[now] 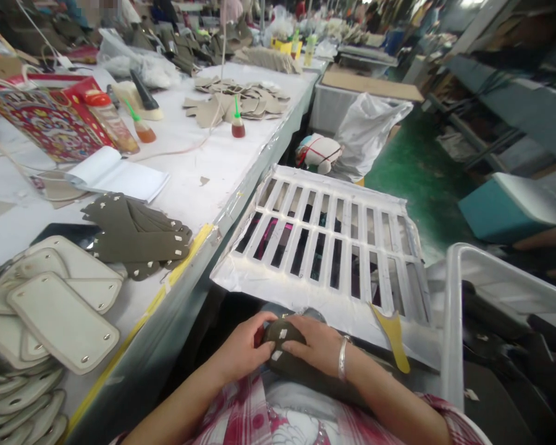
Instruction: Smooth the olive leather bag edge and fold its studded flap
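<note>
Close to my body, both hands grip a dark olive panel point(301, 369) that carries small pale tabs. My left hand point(243, 347) is closed on its left end, the thumb pressing the upper face near the tabs. From the other side my right hand point(319, 343) curls over the panel, its thumb beside a tab; a silver bangle circles that wrist. The fingers' undersides are hidden. On the table to the left lie a fanned stack of similar olive pieces point(139, 235) with pale tabs and a pile of cream oblong panels point(65, 321) with metal studs.
A white slatted rack point(324, 281) stands ahead of me, with a yellow scraper-like tool point(393, 340) at its near edge. At right, a pale plastic bin point(454, 309) contains dark pieces. The white table point(185, 179) holds an open notebook point(120, 176) and small glue-type bottles point(238, 127).
</note>
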The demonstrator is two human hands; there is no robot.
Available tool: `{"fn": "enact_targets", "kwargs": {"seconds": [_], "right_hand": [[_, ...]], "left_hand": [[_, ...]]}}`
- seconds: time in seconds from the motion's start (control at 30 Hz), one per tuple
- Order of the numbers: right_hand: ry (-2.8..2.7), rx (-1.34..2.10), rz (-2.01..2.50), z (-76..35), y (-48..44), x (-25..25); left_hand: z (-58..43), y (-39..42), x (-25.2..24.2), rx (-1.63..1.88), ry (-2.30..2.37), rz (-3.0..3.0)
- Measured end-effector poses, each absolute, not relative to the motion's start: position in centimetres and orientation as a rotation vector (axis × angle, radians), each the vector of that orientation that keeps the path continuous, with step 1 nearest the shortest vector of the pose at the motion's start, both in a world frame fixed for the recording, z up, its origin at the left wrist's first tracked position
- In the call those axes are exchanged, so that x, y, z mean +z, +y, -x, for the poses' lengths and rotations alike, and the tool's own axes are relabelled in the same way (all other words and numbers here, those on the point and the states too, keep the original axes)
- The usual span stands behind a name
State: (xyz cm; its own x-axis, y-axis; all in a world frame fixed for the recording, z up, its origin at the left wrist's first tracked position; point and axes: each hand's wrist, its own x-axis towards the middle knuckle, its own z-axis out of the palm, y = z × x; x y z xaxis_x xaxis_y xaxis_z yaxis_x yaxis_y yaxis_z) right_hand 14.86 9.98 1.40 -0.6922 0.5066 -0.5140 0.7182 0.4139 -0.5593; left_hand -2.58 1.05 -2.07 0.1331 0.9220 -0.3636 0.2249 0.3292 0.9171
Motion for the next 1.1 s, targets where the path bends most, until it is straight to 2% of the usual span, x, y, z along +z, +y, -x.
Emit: {"fn": "enact_targets", "kwargs": {"seconds": [0.1,0.23,0.33,0.47,0.7,0.9,1.1], "right_hand": [[2.459,-1.083,-1.125,-15.9,9.8,1.1],[2.639,-0.815,-1.170,-19.6,9.2,1.4],[2.760,-0.632,-1.110,-22.6,8.4,1.7],[2.846,-0.587,-0.963,-23.3,7.3,1.1],[2.922,-0.580,-0.935,-21.3,6.3,-0.3],[2.943,-0.695,-1.123,-18.9,6.1,-0.4],[2.951,-0.728,-1.150,-18.4,6.0,-0.4]], "left_hand": [[3.5,1.6,-1.5,0.629,1.393,-1.277],[4.3,2.6,-0.9,0.522,1.394,-1.535],[3.4,3.5,-0.5,0.337,1.312,-1.767],[1.7,4.0,-1.0,0.129,1.276,-1.868],[2.4,3.4,-3.1,0.511,1.105,-1.774],[1.9,4.2,-2.5,0.516,1.119,-1.774],[2.6,3.2,-4.2,0.617,1.083,-1.642]]}}
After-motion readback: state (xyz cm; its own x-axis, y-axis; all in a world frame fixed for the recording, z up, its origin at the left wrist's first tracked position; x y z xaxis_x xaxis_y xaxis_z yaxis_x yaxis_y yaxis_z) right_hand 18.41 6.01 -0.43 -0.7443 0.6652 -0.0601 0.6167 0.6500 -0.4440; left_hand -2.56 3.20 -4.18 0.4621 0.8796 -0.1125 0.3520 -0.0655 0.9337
